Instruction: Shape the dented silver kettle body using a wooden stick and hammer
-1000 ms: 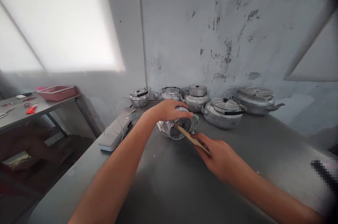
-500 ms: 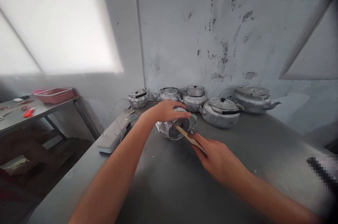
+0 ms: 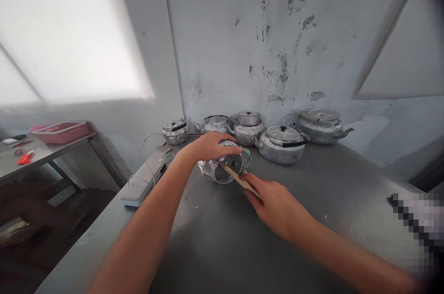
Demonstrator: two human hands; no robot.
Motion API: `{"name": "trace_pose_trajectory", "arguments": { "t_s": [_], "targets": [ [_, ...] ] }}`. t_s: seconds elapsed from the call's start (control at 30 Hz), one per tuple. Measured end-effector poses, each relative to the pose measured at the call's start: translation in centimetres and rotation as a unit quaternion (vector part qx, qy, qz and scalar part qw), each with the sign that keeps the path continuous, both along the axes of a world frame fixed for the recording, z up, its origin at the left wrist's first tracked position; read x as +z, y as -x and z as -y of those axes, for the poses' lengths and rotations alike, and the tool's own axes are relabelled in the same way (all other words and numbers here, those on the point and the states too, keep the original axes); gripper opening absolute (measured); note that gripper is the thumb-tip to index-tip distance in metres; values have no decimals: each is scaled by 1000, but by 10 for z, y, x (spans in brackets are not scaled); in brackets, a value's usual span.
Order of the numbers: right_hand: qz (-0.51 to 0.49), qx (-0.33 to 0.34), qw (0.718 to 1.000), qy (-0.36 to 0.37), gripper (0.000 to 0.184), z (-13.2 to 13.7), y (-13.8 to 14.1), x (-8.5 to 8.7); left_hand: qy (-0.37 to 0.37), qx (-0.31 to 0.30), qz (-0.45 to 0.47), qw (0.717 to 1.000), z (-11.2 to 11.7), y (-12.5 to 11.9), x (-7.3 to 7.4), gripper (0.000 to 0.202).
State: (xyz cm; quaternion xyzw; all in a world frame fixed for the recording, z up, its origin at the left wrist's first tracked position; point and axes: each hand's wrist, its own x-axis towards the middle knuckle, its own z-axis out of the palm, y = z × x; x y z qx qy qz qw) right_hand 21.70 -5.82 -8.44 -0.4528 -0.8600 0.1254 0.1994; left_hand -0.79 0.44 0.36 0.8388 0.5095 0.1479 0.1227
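My left hand [image 3: 212, 146] is curved over the top of a small silver metal teapot [image 3: 207, 171], gripping it. The teapot lies tipped on the table with its round mouth turned toward me, and a green-and-white cord-wrapped handle [image 3: 247, 161] shows at its right. In my right hand [image 3: 274, 199] is a light wooden stick [image 3: 233, 175], gripped with the fingers wrapped round it. The stick's far end reaches into the teapot's mouth, where its tip is hard to make out.
Several silver teapots, among them a lidded one [image 3: 282, 145], stand along the wall on the metal table [image 3: 215, 248]. To the left lie a grey case [image 3: 138, 187] and a white cable [image 3: 141, 148]. A pink basket [image 3: 62, 133] sits on another table. Something pixelated is at far right.
The whole view has shifted, so the table and teapots appear farther left. Both hands keep their grips, with the stick still in the tipped teapot's mouth.
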Motion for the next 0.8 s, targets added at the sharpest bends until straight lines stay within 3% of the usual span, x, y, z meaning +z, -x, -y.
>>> {"name": "trace_pose_trajectory", "arguments": {
  "t_s": [0.4, 0.8],
  "targets": [
    [1, -24, 1000, 8, 21, -3, -8, 9, -9, 3, -9, 1000, 0, -3, -1, 70],
    [20, -7, 1000, -7, 19, -6, -13, 3, -2, 3, 18, 1000, -4, 0, -4, 71]
  ]
}}
